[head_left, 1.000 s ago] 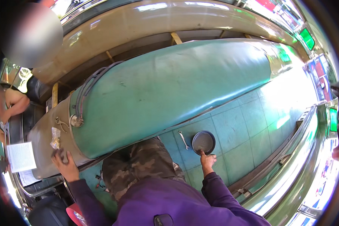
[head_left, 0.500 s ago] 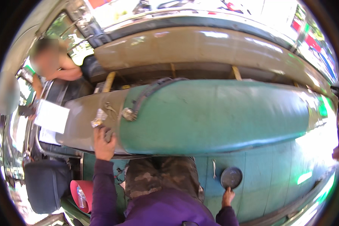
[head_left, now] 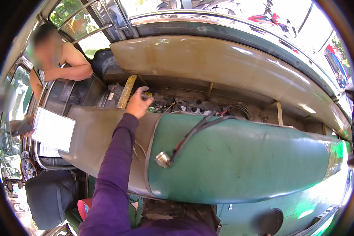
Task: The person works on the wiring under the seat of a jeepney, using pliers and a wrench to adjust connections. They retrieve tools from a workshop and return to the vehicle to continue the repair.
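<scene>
My left hand reaches over the padded bench seat into the gap behind it, fingers apart and curved, above batteries and wiring. A thick cable with a metal connector lies across the green padding. A metal tool on the brown section is partly covered by my sleeve. A dark round pan, partly blurred, and a small wrench are on the floor at the lower right. My right hand cannot be seen.
A co-worker's bare arm rests on the front rail at upper left; another person's hand holds a dark object. Papers lie left of the bench. Yellow wooden crosspieces span the seat box. A black seat is at lower left.
My view has tilted up, showing the batteries. My left hand has moved from near the small packet to over the open seat box. My right hand has left view by the pan.
</scene>
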Demonstrator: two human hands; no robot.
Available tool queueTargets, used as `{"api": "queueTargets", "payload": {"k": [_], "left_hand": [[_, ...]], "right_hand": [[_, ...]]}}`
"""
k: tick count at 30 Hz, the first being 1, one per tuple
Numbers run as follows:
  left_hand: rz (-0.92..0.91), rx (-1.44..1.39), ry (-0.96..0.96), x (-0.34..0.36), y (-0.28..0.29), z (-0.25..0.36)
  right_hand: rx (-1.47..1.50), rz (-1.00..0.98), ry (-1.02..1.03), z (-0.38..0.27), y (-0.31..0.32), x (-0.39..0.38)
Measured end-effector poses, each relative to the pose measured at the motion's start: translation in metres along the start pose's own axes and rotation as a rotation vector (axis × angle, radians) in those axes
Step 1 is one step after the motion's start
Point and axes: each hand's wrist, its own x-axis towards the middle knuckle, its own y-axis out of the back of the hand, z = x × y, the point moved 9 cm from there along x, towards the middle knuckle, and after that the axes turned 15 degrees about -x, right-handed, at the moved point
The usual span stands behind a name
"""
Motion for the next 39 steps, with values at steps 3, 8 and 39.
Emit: {"api": "queueTargets", "payload": {"k": [3,8,39], "left_hand": [[-0.228,0.207,0.173,0.053,-0.030,-0.062],[-0.476,0.567,0.290,0.111,-0.061,-0.152],[-0.504,0.356,0.386,0.158,-0.145,-0.260]], "right_hand": [[0.073,-0.081,-0.099,-0.026,0.099,0.011],[0.239,0.191,0.101,-0.147,0.239,0.073],[-0.275,-0.060,0.527,-0.800,0.270,0.308]]}}
